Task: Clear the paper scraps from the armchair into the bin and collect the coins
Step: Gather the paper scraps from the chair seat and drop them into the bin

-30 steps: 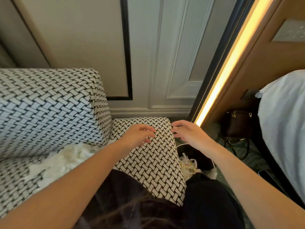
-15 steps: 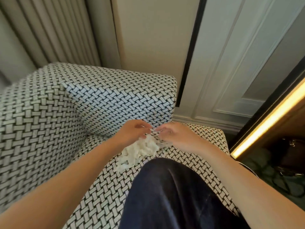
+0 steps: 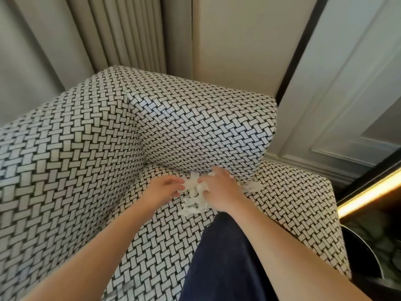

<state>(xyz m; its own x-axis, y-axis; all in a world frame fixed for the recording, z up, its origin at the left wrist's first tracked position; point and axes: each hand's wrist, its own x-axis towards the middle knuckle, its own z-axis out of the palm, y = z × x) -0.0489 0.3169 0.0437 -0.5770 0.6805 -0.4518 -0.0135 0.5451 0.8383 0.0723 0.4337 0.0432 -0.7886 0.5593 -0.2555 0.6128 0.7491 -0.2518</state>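
Hands now deeper at armchair [image 3: 195, 127] back crease; paper scraps [image 3: 195, 197] sit between them, right hand [image 3: 220, 192] clutching, left hand [image 3: 163, 189] touching, grip unclear; bin [image 3: 366, 257] lies right.

one camera, worn on the person's head, facing forward and down. it sits close over the armchair [image 3: 195, 127], back corner and seat filling the frame.

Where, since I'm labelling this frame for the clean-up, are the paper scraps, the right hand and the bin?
paper scraps [image 3: 194, 193]: head view, middle of the white pile.
right hand [image 3: 220, 190]: head view, back of the hand.
bin [image 3: 370, 253]: head view, its dark curved rim.
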